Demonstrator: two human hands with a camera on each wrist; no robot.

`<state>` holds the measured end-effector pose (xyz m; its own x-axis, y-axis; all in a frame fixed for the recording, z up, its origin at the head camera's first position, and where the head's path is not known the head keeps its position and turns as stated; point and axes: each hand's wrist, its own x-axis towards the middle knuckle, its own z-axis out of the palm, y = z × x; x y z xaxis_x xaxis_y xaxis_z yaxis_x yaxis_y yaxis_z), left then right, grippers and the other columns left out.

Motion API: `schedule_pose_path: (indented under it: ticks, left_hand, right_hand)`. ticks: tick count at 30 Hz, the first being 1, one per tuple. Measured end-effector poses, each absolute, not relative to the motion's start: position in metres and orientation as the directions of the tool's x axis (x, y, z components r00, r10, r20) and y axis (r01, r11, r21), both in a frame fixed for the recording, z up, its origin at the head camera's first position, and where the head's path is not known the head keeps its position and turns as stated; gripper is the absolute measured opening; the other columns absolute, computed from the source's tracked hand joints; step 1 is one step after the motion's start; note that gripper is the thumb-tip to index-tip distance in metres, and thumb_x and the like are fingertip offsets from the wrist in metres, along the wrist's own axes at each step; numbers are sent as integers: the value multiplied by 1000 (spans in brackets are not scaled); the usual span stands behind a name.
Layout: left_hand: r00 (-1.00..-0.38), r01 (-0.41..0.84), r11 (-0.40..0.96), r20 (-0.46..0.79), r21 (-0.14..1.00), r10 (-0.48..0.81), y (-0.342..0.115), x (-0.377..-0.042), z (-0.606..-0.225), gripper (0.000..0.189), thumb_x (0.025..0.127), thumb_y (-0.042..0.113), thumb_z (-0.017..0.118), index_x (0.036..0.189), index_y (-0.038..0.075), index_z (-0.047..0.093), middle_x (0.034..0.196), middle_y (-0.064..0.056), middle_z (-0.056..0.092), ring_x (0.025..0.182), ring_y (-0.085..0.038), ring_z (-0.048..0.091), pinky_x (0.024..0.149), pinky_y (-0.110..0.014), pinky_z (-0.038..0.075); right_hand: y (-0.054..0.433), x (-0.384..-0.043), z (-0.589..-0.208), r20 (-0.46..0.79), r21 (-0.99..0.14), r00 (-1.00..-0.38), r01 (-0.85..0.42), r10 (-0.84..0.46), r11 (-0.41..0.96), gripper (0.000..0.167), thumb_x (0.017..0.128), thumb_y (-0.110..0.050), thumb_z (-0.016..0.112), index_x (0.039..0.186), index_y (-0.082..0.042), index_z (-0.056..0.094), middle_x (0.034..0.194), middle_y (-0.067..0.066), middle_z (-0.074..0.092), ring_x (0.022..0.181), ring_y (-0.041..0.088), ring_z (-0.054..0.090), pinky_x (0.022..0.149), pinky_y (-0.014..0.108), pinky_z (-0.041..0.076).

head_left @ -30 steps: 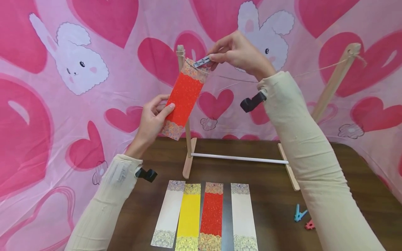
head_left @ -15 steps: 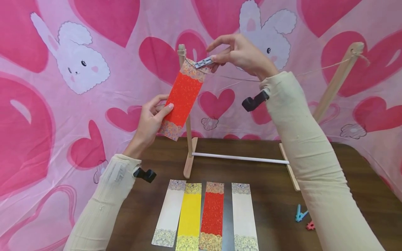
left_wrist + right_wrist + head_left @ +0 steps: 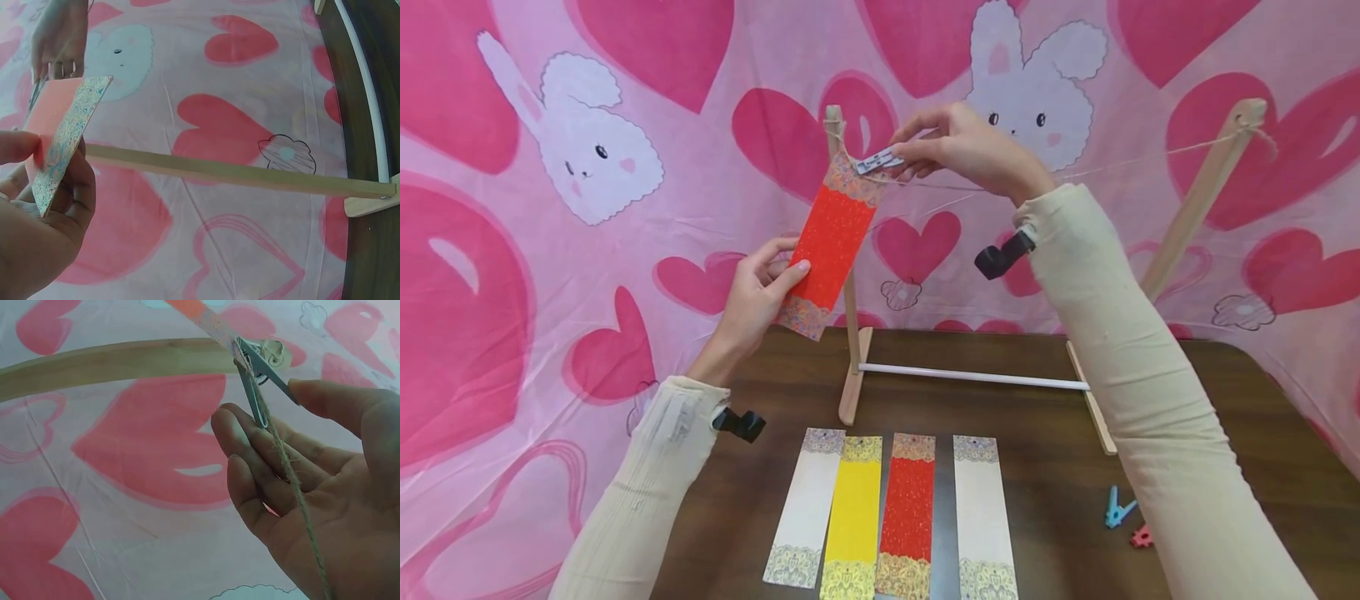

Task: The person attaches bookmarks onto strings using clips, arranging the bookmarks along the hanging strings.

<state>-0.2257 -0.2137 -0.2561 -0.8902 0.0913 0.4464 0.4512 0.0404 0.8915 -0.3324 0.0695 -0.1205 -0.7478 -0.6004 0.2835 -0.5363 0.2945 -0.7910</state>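
Note:
My left hand [image 3: 751, 292] pinches the lower part of a red paper strip [image 3: 833, 243] with lace-patterned ends, thumb in front and fingers behind. The strip leans, its top at the twine [image 3: 299, 503]. A pale blue-grey clothespin [image 3: 876, 160] sits across the twine and the strip's top end. My right hand [image 3: 973, 154] holds the clothespin by its handle ends. In the right wrist view the thumb touches one leg, the fingers lie by the other, and the legs stand spread apart. The left wrist view shows the strip's patterned lower end between thumb and fingers.
A wooden post [image 3: 850, 321] stands at the left, another post [image 3: 1206, 196] at the right, with a white rod [image 3: 973, 377] low between them. Two white strips [image 3: 805, 508], a yellow strip [image 3: 853, 512] and a red one [image 3: 907, 508] lie in front. Blue [image 3: 1117, 508] and red clothespins [image 3: 1141, 536] lie right.
My right hand, the clothespin and the top of the strip have come down a little and slightly left. My left hand has lowered slightly, still holding the strip.

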Motion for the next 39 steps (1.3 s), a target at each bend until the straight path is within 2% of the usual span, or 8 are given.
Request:
schedule_pose_path:
  ticks: [7,15,19,23,27,30,32,39]
  left_hand:
    - [-895,444,65,439,894,81,-218,-226,-258,21,97,7,63,117,1,62,91,-4,73,78,-16,70,65,-27,58]
    - [-869,495,89,492,864,55,-215,-226,-256,28,97,8,64,123,-1,62,93,-4,73,80,-18,70,67,-28,59]
    - [-874,485,81,482,871,57,-215,-225,-256,27,96,6,63,122,-1,61,92,-3,73,80,-17,70,67,-28,59]
    - [-888,459,99,455,883,65,-216,-225,-259,27,97,7,62,123,-1,60,92,-3,73,80,-15,70,67,-26,58]
    - [-879,475,201,470,857,75,-219,-223,-264,31,98,10,61,127,1,58,103,-9,71,91,-16,67,77,-23,54]
    - [-859,506,266,505,820,77,-222,-218,-269,34,98,8,61,131,0,55,116,-16,66,108,-22,63,87,-23,50]
    - [-853,511,299,519,806,59,-224,-212,-273,36,98,6,60,132,1,53,122,-16,63,116,-25,60,92,-24,49]
    - [-845,479,398,534,783,-33,-228,-190,-292,37,96,5,63,131,0,53,123,-11,62,117,-19,58,91,-22,48]
  right_hand:
    - [69,-333,-126,322,-808,-735,-542,-597,231,28,94,-23,69,114,-2,71,103,18,72,95,32,68,94,35,51]
    - [70,-332,-123,351,-818,-761,-533,-546,216,24,92,-19,72,109,-2,74,100,18,73,90,28,68,90,34,53]
    - [69,-331,-123,297,-829,-771,-501,-564,248,27,95,-20,69,114,-1,72,104,18,71,91,27,68,89,32,54]
    - [69,-328,-123,245,-820,-783,-482,-572,308,32,98,-22,65,121,-1,68,109,16,71,97,24,67,95,34,52]
    - [74,-318,-125,347,-714,-797,-566,-495,411,40,98,-30,62,130,-5,64,119,9,69,107,19,65,100,34,48]
    - [80,-303,-130,511,-579,-759,-651,-403,491,40,99,-32,61,130,-8,63,122,5,68,108,14,64,98,29,49]
    - [84,-292,-135,622,-491,-698,-701,-355,518,35,99,-28,61,126,-7,66,121,3,70,106,13,65,94,26,51]
    - [111,-259,-169,798,-332,-517,-806,-309,490,20,96,-11,65,112,-2,72,107,5,74,97,14,67,93,23,49]
